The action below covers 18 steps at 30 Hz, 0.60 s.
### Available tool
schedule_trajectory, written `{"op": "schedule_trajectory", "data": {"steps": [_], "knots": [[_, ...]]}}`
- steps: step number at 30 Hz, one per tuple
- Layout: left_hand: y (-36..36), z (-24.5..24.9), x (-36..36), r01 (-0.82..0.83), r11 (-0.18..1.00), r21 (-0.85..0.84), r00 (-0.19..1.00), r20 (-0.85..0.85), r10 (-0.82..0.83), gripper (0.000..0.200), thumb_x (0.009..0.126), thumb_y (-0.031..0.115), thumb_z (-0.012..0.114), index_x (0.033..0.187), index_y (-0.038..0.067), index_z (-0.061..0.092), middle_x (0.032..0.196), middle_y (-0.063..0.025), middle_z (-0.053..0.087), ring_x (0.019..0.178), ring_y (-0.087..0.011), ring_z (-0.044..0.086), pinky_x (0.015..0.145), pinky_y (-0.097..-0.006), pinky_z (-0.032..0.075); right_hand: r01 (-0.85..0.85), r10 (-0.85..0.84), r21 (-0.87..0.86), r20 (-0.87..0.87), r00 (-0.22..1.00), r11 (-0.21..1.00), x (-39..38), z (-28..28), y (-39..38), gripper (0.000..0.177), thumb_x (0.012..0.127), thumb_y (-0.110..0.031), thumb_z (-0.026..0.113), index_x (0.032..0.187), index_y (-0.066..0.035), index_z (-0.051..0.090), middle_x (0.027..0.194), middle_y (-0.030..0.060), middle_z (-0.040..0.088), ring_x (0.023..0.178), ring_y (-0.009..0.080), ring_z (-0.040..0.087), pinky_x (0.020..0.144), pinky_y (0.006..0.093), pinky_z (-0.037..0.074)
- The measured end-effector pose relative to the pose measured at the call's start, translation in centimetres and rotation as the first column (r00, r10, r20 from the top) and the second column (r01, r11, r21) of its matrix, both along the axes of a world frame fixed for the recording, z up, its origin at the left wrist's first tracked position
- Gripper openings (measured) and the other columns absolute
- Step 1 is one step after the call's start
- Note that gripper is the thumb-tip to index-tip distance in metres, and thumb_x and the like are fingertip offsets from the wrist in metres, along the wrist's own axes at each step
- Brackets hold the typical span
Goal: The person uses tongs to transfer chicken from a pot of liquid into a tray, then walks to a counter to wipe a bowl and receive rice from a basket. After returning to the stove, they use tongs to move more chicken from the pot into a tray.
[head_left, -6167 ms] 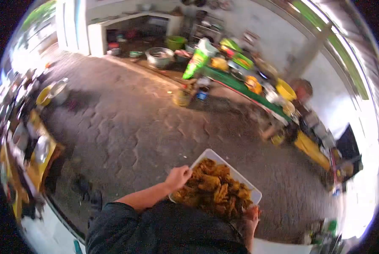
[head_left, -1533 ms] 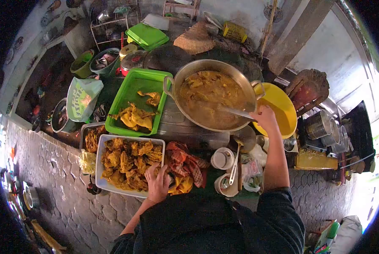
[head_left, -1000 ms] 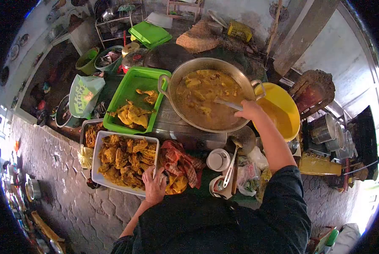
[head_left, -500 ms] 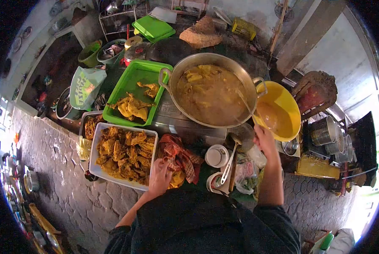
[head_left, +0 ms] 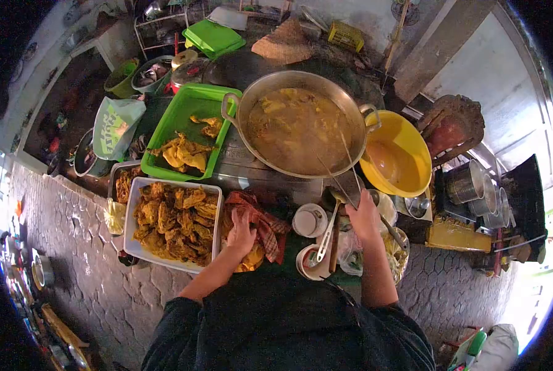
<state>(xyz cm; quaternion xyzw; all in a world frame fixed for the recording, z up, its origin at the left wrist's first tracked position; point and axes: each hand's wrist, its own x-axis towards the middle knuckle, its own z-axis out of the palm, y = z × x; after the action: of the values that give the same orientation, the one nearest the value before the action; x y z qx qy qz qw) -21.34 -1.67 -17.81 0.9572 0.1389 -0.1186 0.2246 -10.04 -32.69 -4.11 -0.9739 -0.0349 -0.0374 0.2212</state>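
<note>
Two hands — left [head_left: 242, 234] spread on cloth [head_left: 270, 224], right [head_left: 363, 217] gripping ladle [head_left: 391, 232] — beside one pot [head_left: 295, 73].

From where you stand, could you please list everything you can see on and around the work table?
metal pan: one, silver, centre back, holding yellow-brown stew
basin: one, yellow, right of the pan
green tray: one, left of the pan, a few fried pieces
white tray: one, front left, piled with fried pieces
cloth: one, red chequered, right of the white tray
cups: two, white, front centre
ladle: one, metal, by the cups
plastic bag: one, green and white, far left
metal pots: at least two, silver, far right
left hand: grip open, resting on the cloth
right hand: grip shut on a metal utensil
</note>
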Motion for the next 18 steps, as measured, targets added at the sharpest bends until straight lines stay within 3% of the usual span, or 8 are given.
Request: {"op": "schedule_trajectory", "data": {"steps": [3, 6, 8, 12, 14, 15, 17, 18], "knots": [[-0.6, 3.5, -2.0, 0.020, 0.991, -0.132, 0.999, 0.034, -0.016, 0.055, 0.088, 0.019, 0.054, 0.136, 0.010, 0.030, 0.144, -0.0223, 0.015, 0.089, -0.0396, 0.061, 0.066, -0.0404, 0.054, 0.033, -0.039, -0.081, -0.070, 0.997, 0.996, 0.4, 2.0, 0.7, 0.046, 0.077, -0.021, 0.065, 0.112, 0.003, 0.045, 0.097, 0.0241, 0.059, 0.090, 0.0418, 0.057, 0.076, 0.0461, 0.045], [-0.2, 1.9, -5.4, 0.164, 0.959, -0.232, 0.947, 0.308, -0.088, 0.046, 0.087, 0.011, 0.051, 0.131, 0.009, 0.039, 0.140, -0.0218, 0.024, 0.091, -0.0403, 0.059, 0.064, -0.0402, 0.053, -0.001, -0.004, -0.071, -0.064, 0.998, 0.997, 2.3, 1.3, -0.1, 0.035, 0.080, -0.023, 0.063, 0.100, 0.002, 0.047, 0.091, 0.0244, 0.060, 0.086, 0.0435, 0.058, 0.072, 0.0495, 0.046], [0.4, 0.8, -6.9, 0.326, 0.918, -0.227, 0.804, 0.577, -0.143, 0.039, 0.086, 0.007, 0.050, 0.125, 0.007, 0.046, 0.136, -0.0202, 0.030, 0.090, -0.0384, 0.059, 0.062, -0.0396, 0.051, -0.031, 0.030, -0.063, -0.002, 1.000, 0.998, 3.3, 2.2, 0.2, 0.034, 0.081, -0.025, 0.062, 0.096, 0.001, 0.048, 0.088, 0.0237, 0.060, 0.084, 0.0426, 0.059, 0.071, 0.0497, 0.047], [2.2, 2.3, -9.0, 0.350, 0.937, -0.020, 0.809, 0.511, -0.291, 0.038, 0.086, 0.004, 0.051, 0.123, 0.007, 0.047, 0.133, -0.0194, 0.033, 0.086, -0.0358, 0.059, 0.062, -0.0400, 0.051, -0.092, 0.084, -0.355, -0.039, 0.996, 0.930, 5.8, 3.9, 1.1, 0.037, 0.081, -0.031, 0.063, 0.099, -0.001, 0.050, 0.089, 0.0204, 0.062, 0.084, 0.0366, 0.061, 0.073, 0.0473, 0.048], [3.2, 0.7, -10.8, -0.012, 0.761, -0.649, 0.943, 0.246, 0.225, 0.037, 0.085, 0.002, 0.051, 0.121, 0.006, 0.048, 0.130, -0.0198, 0.034, 0.085, -0.0344, 0.059, 0.062, -0.0408, 0.051, -0.125, 0.130, -0.436, -0.018, 0.991, 0.891, 7.2, 3.6, 1.3, 0.038, 0.080, -0.031, 0.063, 0.101, -0.001, 0.051, 0.090, 0.0191, 0.063, 0.084, 0.0345, 0.062, 0.074, 0.0460, 0.049], [3.5, 1.9, -10.7, -0.013, 0.762, -0.648, 0.942, 0.247, 0.227, 0.037, 0.085, 0.002, 0.051, 0.121, 0.006, 0.048, 0.130, -0.0198, 0.034, 0.085, -0.0344, 0.059, 0.062, -0.0408, 0.051, -0.114, 0.113, -0.426, -0.028, 0.993, 0.898, 7.6, 3.9, 1.7, 0.038, 0.079, -0.030, 0.064, 0.101, -0.001, 0.053, 0.090, 0.0208, 0.063, 0.086, 0.0366, 0.061, 0.076, 0.0472, 0.048], [4.1, 5.7, -10.5, 0.128, 0.978, -0.166, 0.822, 0.569, -0.011, 0.035, 0.083, -0.002, 0.051, 0.118, 0.004, 0.049, 0.128, -0.0207, 0.036, 0.082, -0.0339, 0.059, 0.063, -0.0419, 0.050, -0.104, 0.096, -0.415, -0.040, 0.995, 0.904, 8.6, 4.1, 2.0, 0.038, 0.078, -0.028, 0.066, 0.101, 0.000, 0.055, 0.090, 0.0226, 0.063, 0.088, 0.0388, 0.061, 0.079, 0.0483, 0.046], [5.1, 5.0, -10.8, 0.146, 0.988, -0.044, 0.792, 0.604, -0.090, 0.033, 0.082, -0.004, 0.052, 0.115, 0.002, 0.050, 0.126, -0.0214, 0.039, 0.082, -0.0347, 0.059, 0.064, -0.0417, 0.050, -0.093, 0.071, -0.423, -0.068, 0.995, 0.901, 9.2, 4.0, 1.8, 0.038, 0.078, -0.028, 0.066, 0.102, 0.000, 0.055, 0.090, 0.0220, 0.063, 0.089, 0.0384, 0.061, 0.079, 0.0486, 0.046]]}}
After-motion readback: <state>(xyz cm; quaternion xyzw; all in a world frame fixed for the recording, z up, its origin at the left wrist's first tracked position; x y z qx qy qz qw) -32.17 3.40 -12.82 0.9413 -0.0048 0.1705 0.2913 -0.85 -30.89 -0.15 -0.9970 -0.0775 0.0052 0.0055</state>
